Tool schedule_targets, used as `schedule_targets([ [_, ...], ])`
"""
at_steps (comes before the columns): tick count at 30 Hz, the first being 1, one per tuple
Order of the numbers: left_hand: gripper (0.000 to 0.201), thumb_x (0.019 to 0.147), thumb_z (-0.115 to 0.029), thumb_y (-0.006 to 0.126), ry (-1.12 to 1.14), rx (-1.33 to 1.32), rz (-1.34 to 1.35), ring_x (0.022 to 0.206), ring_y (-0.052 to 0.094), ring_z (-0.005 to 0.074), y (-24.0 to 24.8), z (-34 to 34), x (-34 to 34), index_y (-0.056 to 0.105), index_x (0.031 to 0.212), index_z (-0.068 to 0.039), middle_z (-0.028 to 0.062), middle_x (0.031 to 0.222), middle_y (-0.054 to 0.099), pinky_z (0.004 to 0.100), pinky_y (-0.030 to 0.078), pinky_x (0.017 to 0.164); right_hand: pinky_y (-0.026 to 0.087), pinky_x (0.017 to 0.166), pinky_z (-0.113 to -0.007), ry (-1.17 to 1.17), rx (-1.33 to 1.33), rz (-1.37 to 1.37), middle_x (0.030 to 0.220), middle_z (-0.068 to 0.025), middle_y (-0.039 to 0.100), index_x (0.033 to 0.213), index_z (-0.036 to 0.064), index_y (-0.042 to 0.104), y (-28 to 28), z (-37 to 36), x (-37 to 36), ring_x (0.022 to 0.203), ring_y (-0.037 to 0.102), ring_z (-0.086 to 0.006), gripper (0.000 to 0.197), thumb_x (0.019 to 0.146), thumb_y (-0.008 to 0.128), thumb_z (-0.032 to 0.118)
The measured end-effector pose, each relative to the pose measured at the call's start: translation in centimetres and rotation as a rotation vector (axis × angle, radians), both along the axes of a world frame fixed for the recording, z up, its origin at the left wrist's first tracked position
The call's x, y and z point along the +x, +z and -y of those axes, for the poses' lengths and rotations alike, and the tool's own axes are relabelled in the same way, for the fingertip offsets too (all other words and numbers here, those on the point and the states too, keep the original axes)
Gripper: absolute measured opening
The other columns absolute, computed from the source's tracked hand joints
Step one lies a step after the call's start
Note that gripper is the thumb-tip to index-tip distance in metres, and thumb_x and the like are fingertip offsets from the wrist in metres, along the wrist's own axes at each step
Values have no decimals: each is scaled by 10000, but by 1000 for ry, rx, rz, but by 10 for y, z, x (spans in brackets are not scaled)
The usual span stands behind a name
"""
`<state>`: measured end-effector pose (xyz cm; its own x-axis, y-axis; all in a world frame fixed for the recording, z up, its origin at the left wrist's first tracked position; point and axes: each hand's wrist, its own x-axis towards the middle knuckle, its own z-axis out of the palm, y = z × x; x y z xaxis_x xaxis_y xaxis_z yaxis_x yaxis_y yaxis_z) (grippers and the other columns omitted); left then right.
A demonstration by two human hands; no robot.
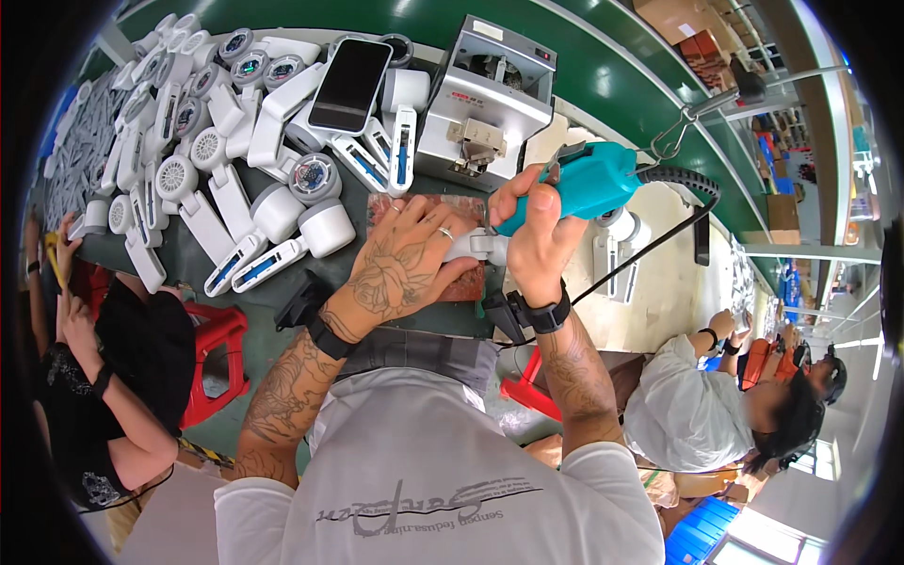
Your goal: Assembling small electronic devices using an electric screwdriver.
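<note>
My left hand presses a white plastic fan part down on a worn reddish pad, its fingers closed around the part. In my right hand is a teal electric screwdriver, gripped around its body and held tilted. The screwdriver's nose sits close above the fan part. My fingers hide its tip, so I cannot tell whether it touches. A black corrugated cable sleeve leads off the tool's rear, near a metal hook.
White handheld fans lie heaped at the left, with a black-screened phone on top. Behind the pad stands a grey screw feeder. More white fan parts lie at right. People sit on both sides, near a red stool.
</note>
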<state>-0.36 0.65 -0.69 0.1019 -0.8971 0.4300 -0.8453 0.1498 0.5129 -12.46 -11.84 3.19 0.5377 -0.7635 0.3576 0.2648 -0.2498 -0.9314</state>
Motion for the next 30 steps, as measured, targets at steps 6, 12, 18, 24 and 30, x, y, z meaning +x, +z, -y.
schedule_targets([
  [6, 369, 896, -317, 724, 9, -2, 4, 1048, 558, 315, 3, -1, 2, 627, 1166, -84, 101, 1146, 616, 444, 460, 874, 468, 586, -318, -48, 24, -85, 727, -82, 563, 1039, -28, 540, 17, -1, 7, 641, 576, -190, 510, 1024, 590, 479],
  [12, 361, 915, -274, 681, -2, 9, 1, 1026, 552, 306, 3, -4, 5, 641, 1233, -108, 84, 1114, 610, 439, 462, 879, 476, 620, -288, -92, -144, 66, 791, -62, 648, 1028, -32, 593, 36, 20, 47, 676, 607, -134, 338, 1029, 625, 304],
  [18, 377, 904, -229, 652, -18, 57, -29, 1054, 549, 307, 5, -5, 5, 639, 1261, -107, 94, 1141, 609, 451, 463, 890, 486, 585, -292, -97, -240, 43, 727, -58, 618, 1004, -5, 597, 17, 32, 66, 660, 616, -155, 384, 1042, 592, 377],
  [24, 381, 911, -239, 653, -25, 45, -15, 1077, 553, 325, 4, -6, 5, 631, 1268, -108, 95, 1163, 612, 470, 462, 913, 476, 570, -290, -35, -148, 36, 730, -60, 611, 1025, -9, 593, 22, 25, 58, 648, 599, -160, 404, 1039, 594, 395],
  [30, 376, 923, -258, 662, 3, 40, -10, 1083, 563, 342, 2, -5, 2, 637, 1274, -127, 98, 1170, 623, 457, 450, 940, 457, 566, -332, -58, 3, -10, 708, -74, 567, 1098, -58, 566, 36, -8, -1, 619, 566, -191, 658, 984, 596, 590],
])
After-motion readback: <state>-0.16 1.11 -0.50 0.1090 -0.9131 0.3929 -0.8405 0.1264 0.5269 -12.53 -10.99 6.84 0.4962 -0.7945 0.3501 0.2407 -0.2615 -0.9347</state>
